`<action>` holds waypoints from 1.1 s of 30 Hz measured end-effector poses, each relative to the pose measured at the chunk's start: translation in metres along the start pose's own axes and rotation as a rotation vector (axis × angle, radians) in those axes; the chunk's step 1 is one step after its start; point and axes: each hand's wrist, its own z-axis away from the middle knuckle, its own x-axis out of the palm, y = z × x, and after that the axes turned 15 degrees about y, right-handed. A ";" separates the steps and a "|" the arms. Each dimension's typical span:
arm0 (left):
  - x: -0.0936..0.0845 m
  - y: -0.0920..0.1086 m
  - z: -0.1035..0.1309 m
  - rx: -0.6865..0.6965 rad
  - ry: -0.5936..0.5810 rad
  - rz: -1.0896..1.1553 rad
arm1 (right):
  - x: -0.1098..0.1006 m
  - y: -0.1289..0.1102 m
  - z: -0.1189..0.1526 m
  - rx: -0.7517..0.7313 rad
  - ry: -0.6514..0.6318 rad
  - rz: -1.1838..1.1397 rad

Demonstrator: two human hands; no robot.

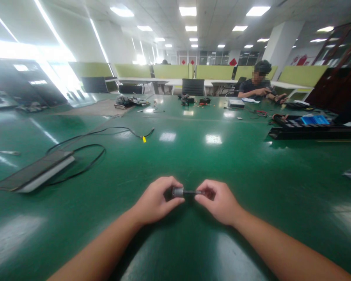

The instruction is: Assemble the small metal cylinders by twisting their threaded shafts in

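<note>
Above the green tabletop (169, 156), my left hand (159, 199) curls its thumb and fingers around a short silver cylinder (178, 192) that resembles a small motor. A thin dark rod (190, 192) runs from the cylinder's right end toward my right hand (219, 201). That hand pinches the rod's far end between thumb and fingers. The cylinder and rod lie level, in one line. Whether they are one piece or two touching parts I cannot tell. My palms and curled fingers hide some of both ends.
At left lies a flat grey panel (36, 171) with a looping black cable (102, 154) and yellow tag (144, 139). A black tray (316, 134) with blue packets stands at right. Across the table sits a person (256, 86); electronic parts (131, 102) are scattered farther back.
</note>
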 end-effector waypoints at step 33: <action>-0.003 0.000 -0.002 -0.009 -0.002 -0.003 | -0.002 -0.001 0.000 -0.040 0.039 0.030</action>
